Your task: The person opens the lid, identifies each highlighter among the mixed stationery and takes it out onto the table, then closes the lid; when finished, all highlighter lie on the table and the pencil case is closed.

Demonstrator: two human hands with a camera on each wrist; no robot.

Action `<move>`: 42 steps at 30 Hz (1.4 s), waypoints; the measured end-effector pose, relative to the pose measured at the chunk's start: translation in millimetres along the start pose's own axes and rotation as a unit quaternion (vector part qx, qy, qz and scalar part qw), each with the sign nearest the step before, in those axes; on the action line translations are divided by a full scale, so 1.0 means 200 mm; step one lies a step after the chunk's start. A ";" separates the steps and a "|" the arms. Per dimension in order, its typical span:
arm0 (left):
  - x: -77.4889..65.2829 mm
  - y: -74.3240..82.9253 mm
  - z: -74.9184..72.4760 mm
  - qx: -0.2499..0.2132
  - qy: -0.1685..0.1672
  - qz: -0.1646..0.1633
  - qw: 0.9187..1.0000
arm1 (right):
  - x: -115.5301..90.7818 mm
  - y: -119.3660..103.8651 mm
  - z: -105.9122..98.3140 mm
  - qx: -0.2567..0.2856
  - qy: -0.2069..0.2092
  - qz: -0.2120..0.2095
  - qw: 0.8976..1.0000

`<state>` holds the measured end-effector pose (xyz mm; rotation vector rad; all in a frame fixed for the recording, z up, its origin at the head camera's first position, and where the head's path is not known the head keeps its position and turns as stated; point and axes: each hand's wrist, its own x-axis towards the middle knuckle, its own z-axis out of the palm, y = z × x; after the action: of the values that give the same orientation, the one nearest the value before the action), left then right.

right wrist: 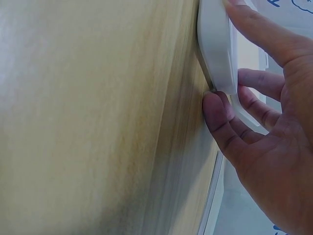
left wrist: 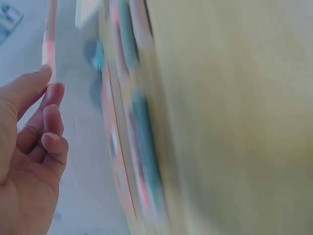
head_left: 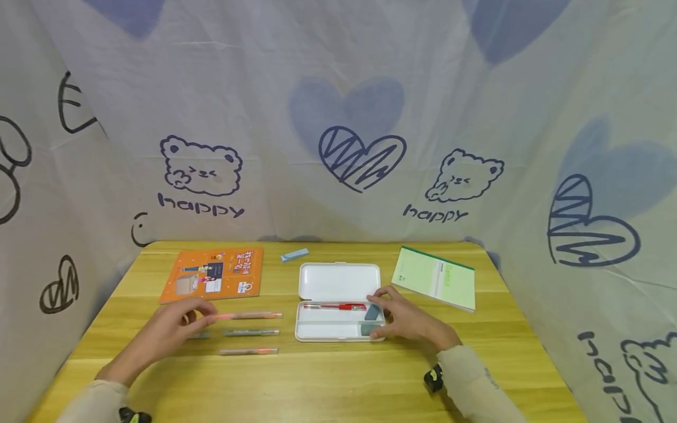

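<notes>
My left hand (head_left: 182,323) pinches the end of a pink pen (head_left: 251,315) between thumb and fingertips; in the left wrist view the pen (left wrist: 51,34) stands out past the fingertips. Below it on the table lie a grey-green pen (head_left: 251,333) and another pink pen (head_left: 248,351). More pens (left wrist: 144,147) show blurred in the left wrist view. My right hand (head_left: 404,317) grips the right end of an open white pencil case (head_left: 322,332), fingers and thumb around its edge. Inside the case are a red pen (head_left: 338,306) and a blue-grey eraser (head_left: 373,312).
An orange booklet (head_left: 233,270) lies at the back left and a pale green notebook (head_left: 433,276) at the back right. Behind the case sits a small light-blue strip (head_left: 294,255). Printed cloth (head_left: 275,176) hangs around the wooden table (head_left: 338,382).
</notes>
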<state>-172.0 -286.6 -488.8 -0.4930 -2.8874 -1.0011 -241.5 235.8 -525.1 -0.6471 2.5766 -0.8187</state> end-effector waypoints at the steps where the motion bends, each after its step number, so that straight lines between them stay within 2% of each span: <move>1: -0.05 -0.04 -0.03 0.006 0.000 -0.011 1.000 | 0.00 0.00 0.00 -0.001 -0.001 0.000 1.000; 4: -0.18 -0.14 -0.11 0.029 0.005 -0.040 0.999 | -0.01 0.00 0.00 -0.002 0.000 0.003 1.000; 7: -0.30 -0.23 -0.16 0.042 -0.003 -0.070 0.997 | -0.01 -0.01 0.00 -0.006 -0.001 0.007 1.000; 11: -0.42 -0.32 -0.18 0.048 -0.012 -0.095 0.994 | -0.01 -0.01 0.00 -0.008 -0.003 0.004 1.000; 14: -0.47 -0.36 -0.17 0.060 -0.011 -0.109 0.992 | 0.00 0.00 0.00 -0.011 -0.003 -0.002 1.000; 19: -0.48 -0.42 -0.15 0.072 -0.017 -0.118 0.990 | 0.01 0.01 0.00 -0.018 -0.002 -0.006 1.000; 24: -0.48 -0.45 -0.12 0.054 -0.005 -0.084 0.995 | 0.01 0.01 0.00 -0.019 -0.003 -0.003 1.000; 26: -0.47 -0.45 -0.11 0.059 0.000 -0.079 0.995 | 0.00 0.00 0.00 -0.017 -0.003 0.000 1.000; 33: -0.46 -0.45 -0.12 0.085 -0.009 -0.095 0.992 | 0.00 0.00 0.00 -0.013 -0.001 0.005 1.000; 42: -0.48 -0.45 -0.11 0.079 0.014 -0.065 0.995 | 0.00 0.01 0.00 -0.016 0.000 0.002 1.000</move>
<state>-111.4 -393.1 -539.9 -0.2807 -2.9736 -0.7756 -242.6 236.9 -526.6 -0.6499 2.5942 -0.7777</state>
